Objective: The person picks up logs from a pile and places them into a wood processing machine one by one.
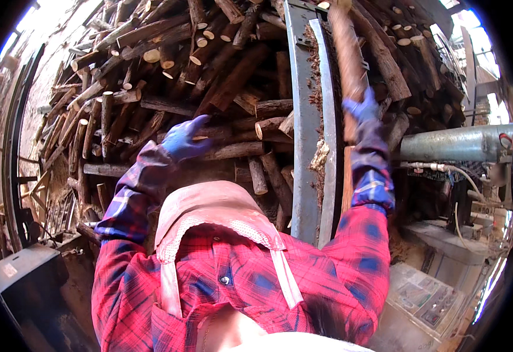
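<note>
My left hand (185,139), in a blue glove, reaches over the stacked firewood with its fingers apart and nothing in it. Beneath and beyond it lie cut logs (233,151). My right hand (363,108), also gloved in blue, is on a long peeled-looking log (348,58), its thumb and fingers spread over the wood. That log is smeared by motion and lies lengthwise along the right side of a grey metal rail (307,129). Farther down the same line, a reddish-brown piece of wood (347,176) shows beside my right forearm.
A large heap of logs (168,53) fills the far side. Bark scraps (320,155) lie in the rail's channel. At the right is a thick metal cylinder (453,145) with a hose, above a panelled box (427,299). A dark metal box (24,270) stands at the near left.
</note>
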The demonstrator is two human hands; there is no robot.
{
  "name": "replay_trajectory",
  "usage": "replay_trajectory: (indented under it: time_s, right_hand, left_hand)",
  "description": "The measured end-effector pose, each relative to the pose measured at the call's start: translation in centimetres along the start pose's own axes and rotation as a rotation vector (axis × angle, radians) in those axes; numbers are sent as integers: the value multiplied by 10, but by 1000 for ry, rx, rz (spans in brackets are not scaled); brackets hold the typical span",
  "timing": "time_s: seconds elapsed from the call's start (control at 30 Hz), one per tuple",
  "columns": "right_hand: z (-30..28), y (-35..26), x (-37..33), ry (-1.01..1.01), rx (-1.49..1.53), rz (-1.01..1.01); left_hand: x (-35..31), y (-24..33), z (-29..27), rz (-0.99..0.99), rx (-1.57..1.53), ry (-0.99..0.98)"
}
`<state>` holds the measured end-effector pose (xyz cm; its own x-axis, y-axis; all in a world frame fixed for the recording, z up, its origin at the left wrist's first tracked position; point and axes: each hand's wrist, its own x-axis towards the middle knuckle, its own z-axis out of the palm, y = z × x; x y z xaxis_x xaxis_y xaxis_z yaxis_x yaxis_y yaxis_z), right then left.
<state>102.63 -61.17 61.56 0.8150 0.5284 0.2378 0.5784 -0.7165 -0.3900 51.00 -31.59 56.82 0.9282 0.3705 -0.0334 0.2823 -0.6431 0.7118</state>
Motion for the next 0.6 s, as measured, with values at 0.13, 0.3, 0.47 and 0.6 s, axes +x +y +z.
replay_trajectory:
  time_s: [0.13, 0.3, 0.47, 0.6]
  right_hand:
    - [32, -6, -12, -280, 106, -37]
    - [24, 39, -50, -140, -446, -76]
    - [56, -123, -61, 466, -303, -598]
    - [187, -248, -109, -432, 39, -632]
  left_hand:
    - [-109, -90, -4, -472, -28, 158]
    - [-261, -141, 81, -1063, -64, 404]
    - [-426, -137, 171, -1223, -191, 92]
    - [-518, -215, 250, -1475, -508, 361]
